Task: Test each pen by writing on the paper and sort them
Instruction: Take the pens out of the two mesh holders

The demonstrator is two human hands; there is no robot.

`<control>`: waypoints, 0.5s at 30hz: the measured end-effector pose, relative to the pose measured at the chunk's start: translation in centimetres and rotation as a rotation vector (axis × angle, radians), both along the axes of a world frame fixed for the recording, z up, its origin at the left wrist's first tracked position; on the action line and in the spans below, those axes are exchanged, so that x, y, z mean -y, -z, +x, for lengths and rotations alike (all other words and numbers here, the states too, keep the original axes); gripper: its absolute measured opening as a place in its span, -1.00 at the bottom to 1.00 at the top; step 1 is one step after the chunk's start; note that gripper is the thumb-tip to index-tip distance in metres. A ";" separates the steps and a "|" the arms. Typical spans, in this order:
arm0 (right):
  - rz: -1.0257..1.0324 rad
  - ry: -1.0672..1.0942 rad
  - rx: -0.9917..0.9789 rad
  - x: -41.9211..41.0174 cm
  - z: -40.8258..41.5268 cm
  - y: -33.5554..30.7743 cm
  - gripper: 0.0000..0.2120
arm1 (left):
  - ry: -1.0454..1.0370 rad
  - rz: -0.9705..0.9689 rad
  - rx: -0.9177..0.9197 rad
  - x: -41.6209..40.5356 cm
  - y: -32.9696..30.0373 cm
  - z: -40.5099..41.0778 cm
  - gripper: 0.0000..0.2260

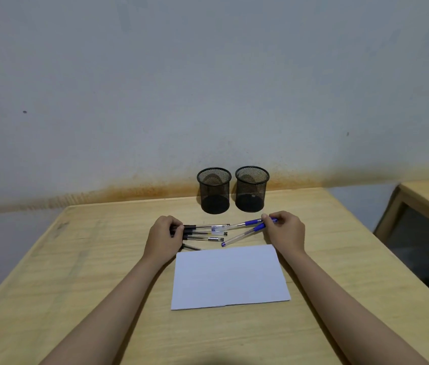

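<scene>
On the light wooden table [81, 259], going from the left edge inward, the left hand [164, 237] lies knuckles-up, its fingers curled over the capped ends of a cluster of clear-barrelled pens with black caps [205, 233]; these lie roughly parallel to the far edge, and whether the fingers truly pinch them or only press on them cannot be told. One more dark pen [191, 248] pokes out from under that hand, just beyond the far left corner of the white rectangular sheet of paper [229, 277], which lies flat between the two forearms toward the near edge. Further right, two clear pens with blue caps fan out from the right hand: the farther blue-capped pen [245, 223] has its cap pinched between the thumb and fingers of the right hand [285, 231], and the nearer blue-capped pen [242, 236] slants toward the paper's far edge, its cap beside the same fingers. Near the table's far edge, behind the pens, stand two upright black wire-mesh cylindrical cups, the left mesh cup [214, 191] and the right mesh cup [251, 189], just beside each other and well apart from the hands. Past the table's right edge sits part of a wooden cabinet with a dark panel [426, 233].
</scene>
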State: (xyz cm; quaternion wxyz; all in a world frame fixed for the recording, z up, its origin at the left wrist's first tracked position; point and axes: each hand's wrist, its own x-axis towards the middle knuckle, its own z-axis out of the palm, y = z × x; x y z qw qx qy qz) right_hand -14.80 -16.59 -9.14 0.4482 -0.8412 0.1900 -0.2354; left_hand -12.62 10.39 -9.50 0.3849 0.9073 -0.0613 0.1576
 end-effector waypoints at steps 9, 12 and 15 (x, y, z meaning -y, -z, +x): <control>-0.033 -0.056 -0.058 0.1 -0.3 -1.3 -0.66 | -0.013 -0.213 -0.067 -1.3 -2.3 -3.4 -0.82; -0.051 -0.159 0.036 -1.1 -0.8 -2.6 -0.74 | 0.053 -0.183 -0.035 -1.9 -2.4 -5.9 -0.81; -0.096 -0.341 0.096 -3.5 -1.3 -3.3 -0.82 | 0.121 -0.062 -0.044 -2.8 -1.2 -7.8 -0.73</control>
